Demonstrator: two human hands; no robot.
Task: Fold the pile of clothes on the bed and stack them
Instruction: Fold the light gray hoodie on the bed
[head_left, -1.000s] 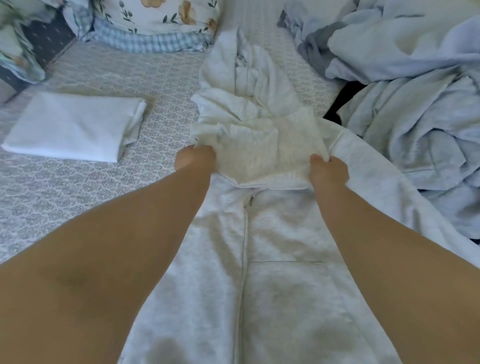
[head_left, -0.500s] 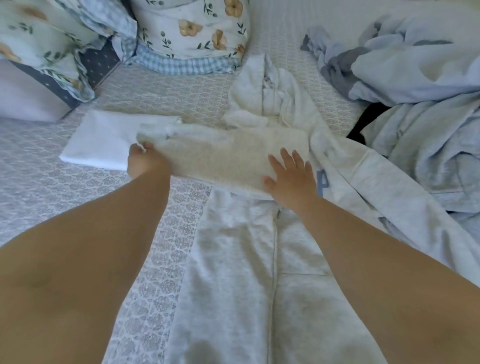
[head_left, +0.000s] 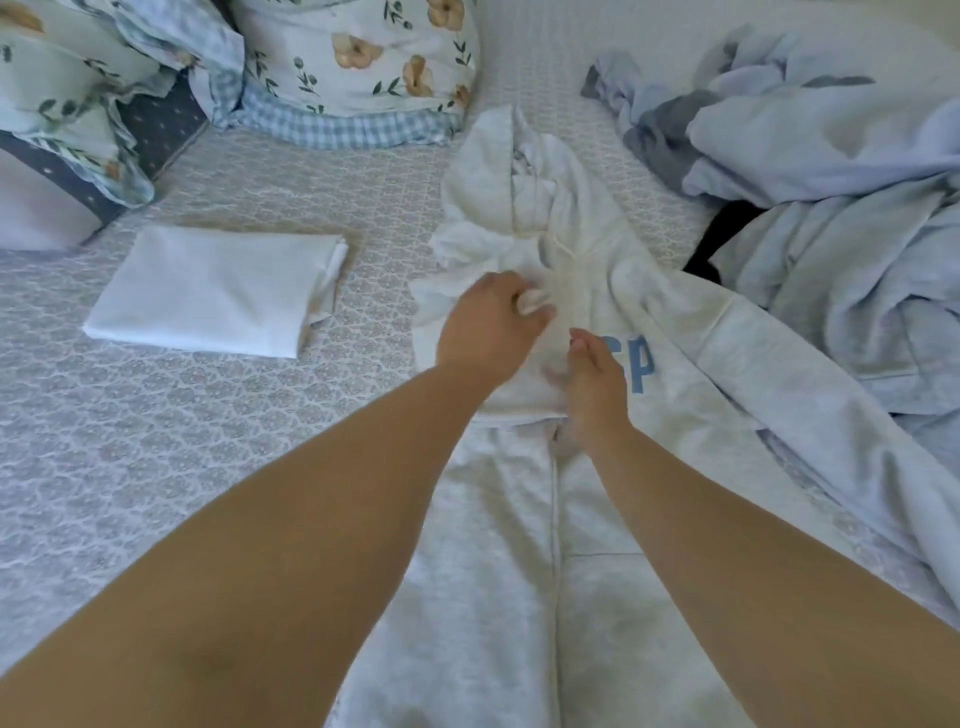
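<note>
Your left hand (head_left: 491, 325) pinches folded sleeve on hoodie (head_left: 519, 545) chest, pinning fold flat; right hand (head_left: 595, 382) rests loose beside. Hoodie spread on bed (head_left: 182, 441), unfolded pile (head_left: 831, 182) right.

Two flowered pillows (head_left: 358, 62) with checked edges lie at the head of the bed (head_left: 156, 441), which has a patterned grey sheet.
</note>
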